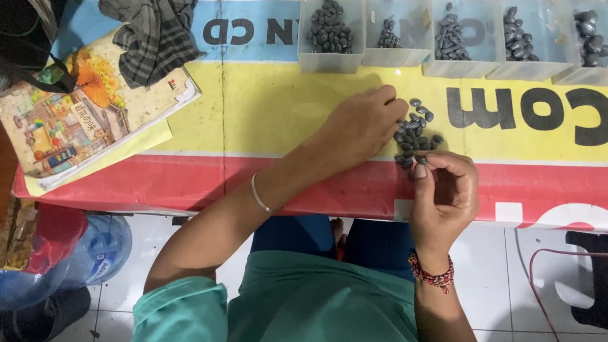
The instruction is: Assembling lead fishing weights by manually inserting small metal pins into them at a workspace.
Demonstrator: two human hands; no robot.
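A small heap of dark oval seeds lies on the yellow and red banner-covered table. My left hand, with a thin white bracelet on its wrist, rests on the table with its fingertips touching the left side of the heap. My right hand, with a red beaded bracelet on its wrist, sits at the table's near edge just below the heap, fingers curled, thumb and forefinger pinched by a seed at the heap's near edge. Whether it grips that seed is unclear.
A row of clear plastic compartments holding sorted dark seeds stands along the far edge. A striped grey cloth lies on an illustrated booklet at the left. A blue water jug stands on the tiled floor; a red cable trails at right.
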